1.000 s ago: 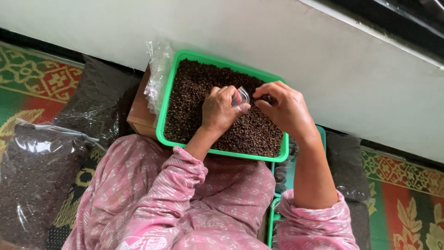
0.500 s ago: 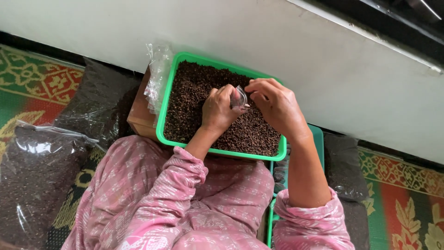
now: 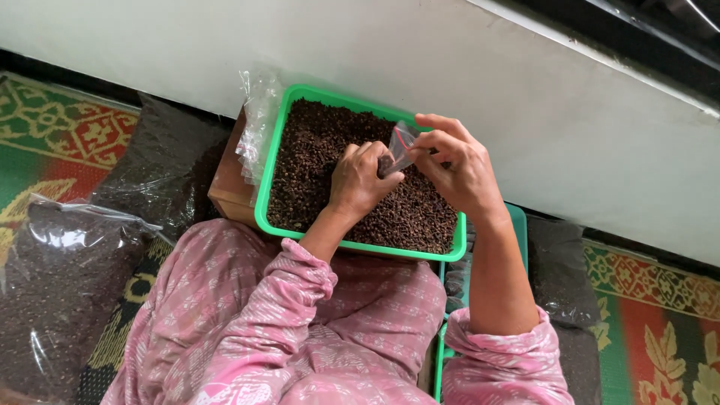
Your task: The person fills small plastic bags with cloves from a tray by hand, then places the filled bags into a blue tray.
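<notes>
Clear plastic sacks (image 3: 64, 285) of dark spice lie at nine o'clock, empty bags (image 3: 255, 124) beside the green tray (image 3: 264, 196), where left hand (image 3: 358, 182) and right hand (image 3: 457, 166) fingers pinch a small red-striped pouch (image 3: 401, 142), contents unclear.

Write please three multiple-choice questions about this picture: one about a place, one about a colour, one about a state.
1. Where does the stack of empty clear plastic bags lie?
A. at the tray's left edge
B. on the patterned mat
C. on the person's lap

2. What colour is the rectangular plastic tray that holds the dark brown cloves?
A. red
B. green
C. white

3. How is the small clear plastic pouch held?
A. flat in the tray, untouched
B. by the left hand alone
C. between both hands

Answers:
1 A, the bags hang over the tray's left rim.
2 B, its rim is bright green.
3 C, the right hand also pinches it.
</notes>
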